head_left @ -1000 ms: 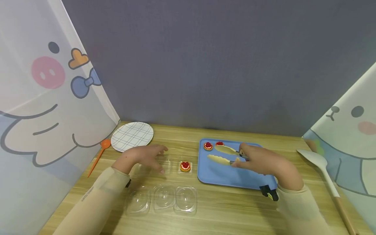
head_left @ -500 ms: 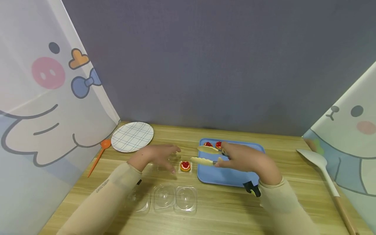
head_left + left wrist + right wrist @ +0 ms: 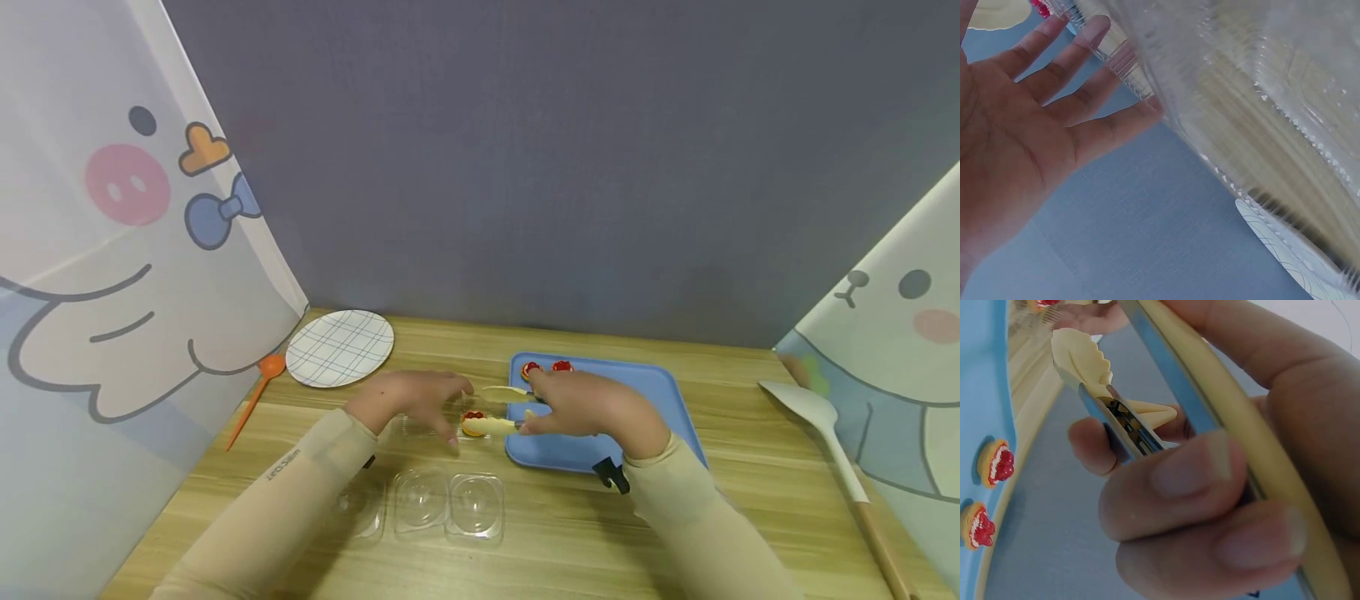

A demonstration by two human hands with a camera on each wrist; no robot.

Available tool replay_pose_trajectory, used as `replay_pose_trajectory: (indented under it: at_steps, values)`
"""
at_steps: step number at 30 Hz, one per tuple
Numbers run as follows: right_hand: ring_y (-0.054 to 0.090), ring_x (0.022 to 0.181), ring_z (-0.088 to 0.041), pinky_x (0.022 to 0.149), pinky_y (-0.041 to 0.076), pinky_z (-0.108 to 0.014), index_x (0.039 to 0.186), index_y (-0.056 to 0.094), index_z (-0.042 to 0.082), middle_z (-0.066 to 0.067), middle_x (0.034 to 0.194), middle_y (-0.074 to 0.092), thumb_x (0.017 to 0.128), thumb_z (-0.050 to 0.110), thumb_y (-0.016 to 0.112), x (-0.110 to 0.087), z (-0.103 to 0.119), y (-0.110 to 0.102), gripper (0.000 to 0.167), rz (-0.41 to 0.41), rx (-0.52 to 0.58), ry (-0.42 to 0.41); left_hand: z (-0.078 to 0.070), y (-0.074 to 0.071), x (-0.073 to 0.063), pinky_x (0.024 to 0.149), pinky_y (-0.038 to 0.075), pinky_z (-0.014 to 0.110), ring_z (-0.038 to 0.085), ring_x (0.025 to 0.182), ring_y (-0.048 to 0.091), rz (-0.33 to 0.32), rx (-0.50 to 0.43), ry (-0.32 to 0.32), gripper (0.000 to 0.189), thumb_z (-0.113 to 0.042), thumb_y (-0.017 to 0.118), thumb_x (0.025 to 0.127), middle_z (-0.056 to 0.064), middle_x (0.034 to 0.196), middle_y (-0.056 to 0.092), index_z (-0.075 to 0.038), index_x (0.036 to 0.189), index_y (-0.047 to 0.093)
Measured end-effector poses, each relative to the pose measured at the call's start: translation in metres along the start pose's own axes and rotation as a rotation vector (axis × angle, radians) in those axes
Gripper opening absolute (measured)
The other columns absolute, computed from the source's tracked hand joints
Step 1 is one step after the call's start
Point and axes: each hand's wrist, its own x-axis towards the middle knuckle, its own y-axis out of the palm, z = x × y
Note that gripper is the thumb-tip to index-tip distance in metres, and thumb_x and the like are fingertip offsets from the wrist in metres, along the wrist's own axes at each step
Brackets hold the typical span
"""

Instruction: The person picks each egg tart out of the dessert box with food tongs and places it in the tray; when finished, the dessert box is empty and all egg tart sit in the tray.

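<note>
My right hand (image 3: 588,404) grips a pair of metal tongs with cream tips (image 3: 491,426), their jaws spread apart. One tip overlaps a small berry tart (image 3: 472,414) that sits in a clear plastic container left of the blue tray; whether they touch cannot be told. Just left of that tart is my left hand (image 3: 412,396), fingers spread and fairly straight. In the left wrist view its fingertips lie at the edge of clear plastic packaging (image 3: 1229,94), and contact is unclear. Two more tarts (image 3: 996,464) lie on the blue tray (image 3: 660,383).
Several clear domed plastic pieces (image 3: 476,504) lie in front of the hands. A checked white plate (image 3: 339,348) and an orange spoon (image 3: 258,396) are at the left. A large white spatula-like utensil with a wooden handle (image 3: 840,450) lies at the right. A grey wall (image 3: 525,167) stands behind.
My right hand has carried the tongs leftward from over the tray to the tart in the plastic container. The left hand has shifted right, towards the same tart.
</note>
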Motion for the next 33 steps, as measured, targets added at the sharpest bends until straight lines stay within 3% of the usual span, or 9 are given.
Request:
replay_pose_trajectory:
  at_steps: [2,7,9,21,33]
  values:
    - [0.070,0.116,-0.022,0.100,0.057,-0.046,0.144,0.052,0.007,-0.007,0.137,0.069,0.098,0.050,0.075,0.004,0.001,0.002,0.067,0.005,-0.016,-0.008,0.000,0.000,0.001,0.116,0.049,0.051,0.029,0.140,0.058,0.002,-0.007,0.005,0.092,-0.048,0.094,0.079,0.007,0.150,0.060,-0.018,0.153,0.049]
    - [0.063,0.080,-0.017,0.078,0.052,-0.037,0.115,0.054,0.011,-0.005,0.095,0.063,0.097,0.046,0.077,0.008,0.004,0.003,0.045,0.016,-0.041,-0.031,0.000,0.001,0.002,0.114,0.050,0.051,0.028,0.138,0.059,-0.006,-0.001,0.007,0.089,-0.047,0.095,0.078,0.006,0.148,0.060,-0.018,0.151,0.052]
    - [0.058,0.072,-0.017,0.073,0.048,-0.035,0.109,0.051,0.012,-0.005,0.087,0.058,0.097,0.044,0.077,0.009,0.005,0.003,0.043,0.015,-0.039,-0.037,-0.001,0.002,0.002,0.114,0.050,0.050,0.028,0.138,0.059,-0.008,0.009,0.006,0.089,-0.047,0.094,0.078,0.006,0.150,0.059,-0.018,0.150,0.051]
    - [0.061,0.070,-0.017,0.074,0.050,-0.037,0.116,0.052,0.008,-0.003,0.086,0.061,0.098,0.043,0.076,0.013,0.009,0.004,0.046,0.035,-0.037,-0.018,-0.007,0.002,0.003,0.110,0.052,0.050,0.028,0.134,0.061,-0.006,0.037,-0.020,0.085,-0.051,0.093,0.079,0.004,0.146,0.061,-0.020,0.148,0.053]
    - [0.059,0.072,-0.016,0.071,0.048,-0.034,0.109,0.055,0.011,-0.001,0.085,0.061,0.098,0.042,0.077,0.019,0.016,0.005,0.039,0.045,-0.056,0.010,-0.005,0.003,0.006,0.107,0.052,0.051,0.029,0.136,0.059,-0.007,0.051,-0.040,0.078,-0.050,0.092,0.080,0.003,0.151,0.057,-0.023,0.144,0.055]
